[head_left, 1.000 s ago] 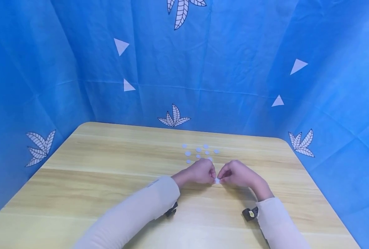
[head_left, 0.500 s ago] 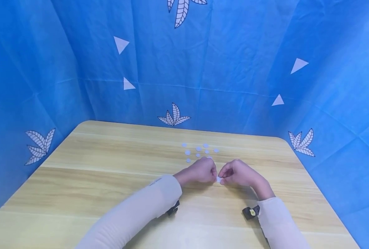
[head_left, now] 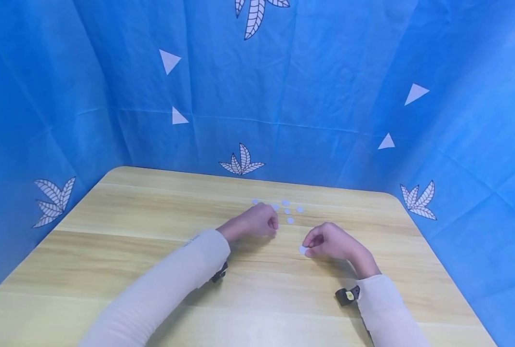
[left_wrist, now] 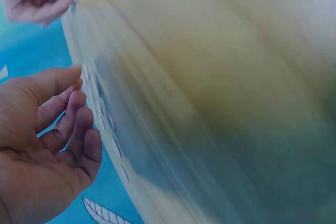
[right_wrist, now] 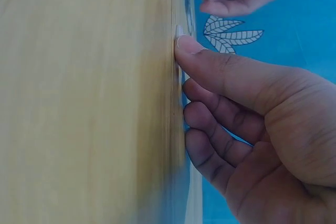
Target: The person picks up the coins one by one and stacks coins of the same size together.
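Observation:
My right hand [head_left: 333,242] pinches a small white disc [head_left: 303,249] at its edge, low over the wooden table. The right wrist view shows the thumb of the right hand [right_wrist: 247,114] against the disc's pale edge [right_wrist: 179,31]. My left hand [head_left: 261,220] hovers apart from it, farther left, beside a group of flat white discs [head_left: 290,220]. In the left wrist view, the fingers of the left hand [left_wrist: 52,135] bend loosely and nothing shows between thumb and forefinger. Part of the group is hidden behind this hand.
Several white discs lie scattered toward the back of the wooden table [head_left: 123,270], flat on its surface. A blue cloth [head_left: 309,72] with white leaf and triangle prints hangs behind and on both sides. Dark wrist devices [head_left: 346,295] sit by the sleeves.
My left hand has left the disc near the right hand and moved left and back toward the scattered discs. The right hand has stayed nearly in place with its disc.

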### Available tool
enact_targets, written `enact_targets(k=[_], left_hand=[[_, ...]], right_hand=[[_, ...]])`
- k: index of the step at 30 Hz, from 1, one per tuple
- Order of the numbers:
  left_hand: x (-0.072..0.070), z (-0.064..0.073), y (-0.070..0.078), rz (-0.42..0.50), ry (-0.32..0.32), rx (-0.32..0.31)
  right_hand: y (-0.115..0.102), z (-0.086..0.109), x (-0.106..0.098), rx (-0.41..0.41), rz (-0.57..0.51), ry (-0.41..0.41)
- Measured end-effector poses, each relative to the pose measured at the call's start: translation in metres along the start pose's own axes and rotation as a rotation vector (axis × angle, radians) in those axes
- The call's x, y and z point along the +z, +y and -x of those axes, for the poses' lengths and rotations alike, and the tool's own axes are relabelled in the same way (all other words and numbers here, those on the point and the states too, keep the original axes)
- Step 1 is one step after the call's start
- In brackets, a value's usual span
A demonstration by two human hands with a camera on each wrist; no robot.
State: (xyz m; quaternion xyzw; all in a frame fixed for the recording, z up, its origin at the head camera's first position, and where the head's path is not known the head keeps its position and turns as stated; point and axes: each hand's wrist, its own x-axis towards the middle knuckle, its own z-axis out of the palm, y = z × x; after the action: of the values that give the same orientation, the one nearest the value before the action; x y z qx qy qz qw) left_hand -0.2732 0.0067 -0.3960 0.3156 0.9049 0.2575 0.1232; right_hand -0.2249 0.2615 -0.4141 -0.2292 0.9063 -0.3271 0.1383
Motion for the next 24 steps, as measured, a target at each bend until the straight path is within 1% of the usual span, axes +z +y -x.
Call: enact_targets(k=[4, 6, 8, 11, 15, 18, 20, 24], left_hand=[[-0.006, 0.000, -0.014, -0.005, 0.029, -0.028], [-0.008, -0.002, -0.019, 0.001, 0.034, -0.030], [-0.009, -0.004, -0.022, 0.005, 0.030, -0.014], [-0.008, -0.008, -0.022, 0.009, 0.013, 0.008], [-0.005, -0.014, -0.020, -0.022, -0.014, 0.035], [-0.002, -0.017, -0.019, -0.042, -0.028, 0.032], [0.000, -0.020, -0.020, -0.048, -0.029, 0.034], [-0.001, -0.025, -0.022, -0.034, -0.025, 0.036]], right_hand=[[0.001, 0.000, 0.001, 0.011, 0.001, 0.000], [0.001, 0.000, 0.001, 0.023, -0.001, 0.002], [0.000, 0.000, 0.000, 0.028, -0.006, 0.001], [0.000, 0.001, -0.001, 0.031, -0.014, 0.002], [0.001, 0.000, 0.000, 0.028, -0.026, 0.002], [0.002, -0.001, 0.000, 0.035, -0.032, 0.002], [0.002, -0.001, 0.000, 0.025, -0.030, 0.004], [0.001, -0.001, 0.000, 0.026, -0.024, 0.003]])
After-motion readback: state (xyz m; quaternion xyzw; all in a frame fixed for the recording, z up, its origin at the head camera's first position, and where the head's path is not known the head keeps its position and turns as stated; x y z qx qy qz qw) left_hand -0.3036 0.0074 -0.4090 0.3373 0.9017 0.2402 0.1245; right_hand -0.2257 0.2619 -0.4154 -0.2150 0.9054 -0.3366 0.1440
